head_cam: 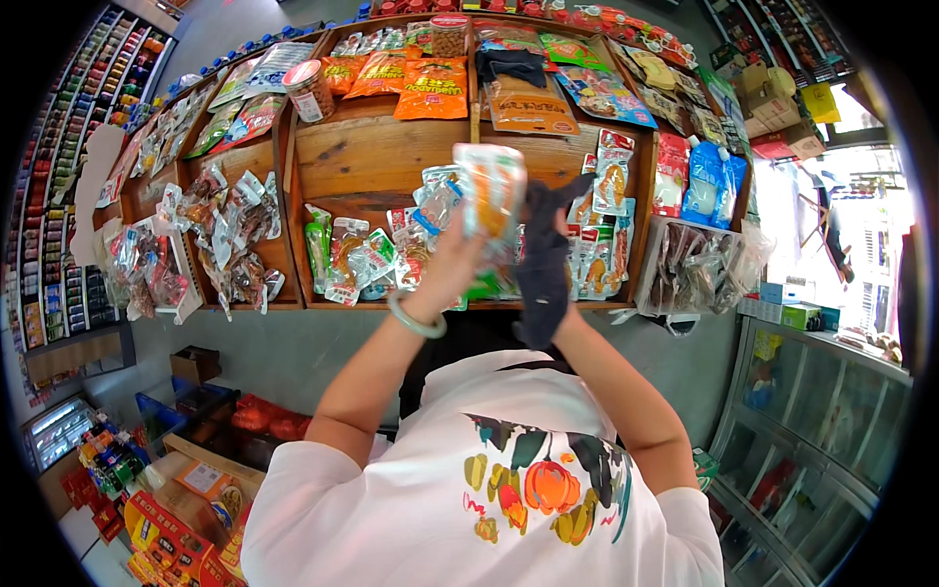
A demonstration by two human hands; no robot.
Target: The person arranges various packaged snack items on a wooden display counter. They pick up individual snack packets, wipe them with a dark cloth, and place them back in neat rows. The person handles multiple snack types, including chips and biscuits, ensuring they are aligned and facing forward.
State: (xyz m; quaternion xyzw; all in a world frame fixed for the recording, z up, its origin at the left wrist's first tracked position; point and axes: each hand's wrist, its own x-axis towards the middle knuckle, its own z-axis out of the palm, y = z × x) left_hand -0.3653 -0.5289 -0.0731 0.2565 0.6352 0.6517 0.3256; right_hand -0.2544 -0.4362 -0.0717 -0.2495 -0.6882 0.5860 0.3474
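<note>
My left hand (456,258), with a pale bangle at its wrist, grips a plastic snack packet (490,183) in white and orange. The packet is blurred and held above the wooden display bin. A dark cloth (543,257) covers most of my right hand (563,224), close to the packet's right side; whether it is worn or held is unclear. Below and around both hands lie sealed snack packets (359,257) in the bin's front part. More upright packets (613,172) lean in the right corner. Bare boards (359,158) show behind the packet.
Wooden dividers (288,213) split the display. Orange snack bags (433,88), plastic jars (309,89) and another dark cloth (513,66) lie at the back. Loose wrapped snacks (238,220) fill the left section. A clear tub (686,264) stands right, near a glass cabinet (799,411).
</note>
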